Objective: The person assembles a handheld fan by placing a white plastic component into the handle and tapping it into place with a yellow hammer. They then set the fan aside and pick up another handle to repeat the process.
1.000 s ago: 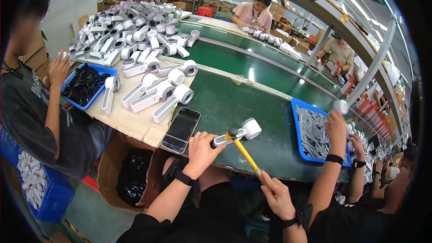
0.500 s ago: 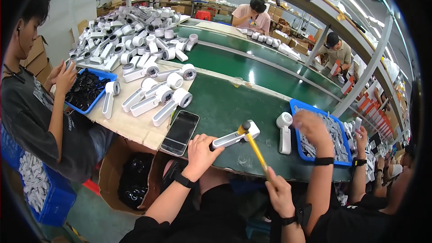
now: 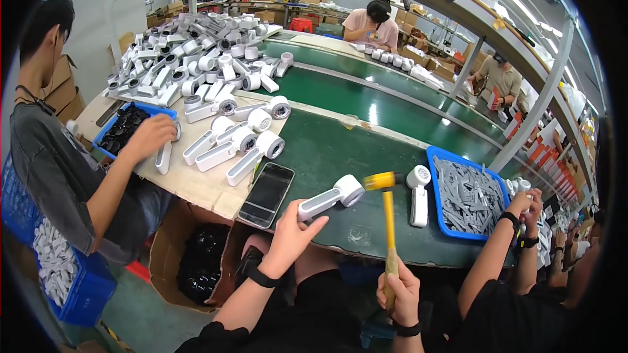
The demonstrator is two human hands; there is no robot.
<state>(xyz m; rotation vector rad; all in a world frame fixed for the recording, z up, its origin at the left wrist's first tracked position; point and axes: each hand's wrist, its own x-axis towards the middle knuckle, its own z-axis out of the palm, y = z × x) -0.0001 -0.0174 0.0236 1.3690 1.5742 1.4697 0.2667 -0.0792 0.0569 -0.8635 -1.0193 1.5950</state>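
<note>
My left hand (image 3: 291,238) grips the handle end of a white handheld fan (image 3: 329,201), its round head turned to the right, just over the green tabletop. In my right hand (image 3: 403,291) is a mallet (image 3: 389,219) with a yellow shaft and a yellow-and-black head. The mallet stands upright, its head close beside the fan's head with a small gap. Another white handheld fan (image 3: 419,196) lies to the right of the mallet. A black smartphone (image 3: 266,195) rests left of my left hand.
Several white fans (image 3: 226,150) lie on the pale board at left, with a large pile (image 3: 190,59) behind. A blue tray (image 3: 437,206) of grey strips stands right, beside a co-worker's hands (image 3: 526,206). Another co-worker's hand (image 3: 154,136) is near a blue tray (image 3: 104,148) of black parts.
The mallet has lifted off the fan and swung upright to the right. The fan's head has turned. The right co-worker's hand left the grey strips; the left co-worker reached toward a fan.
</note>
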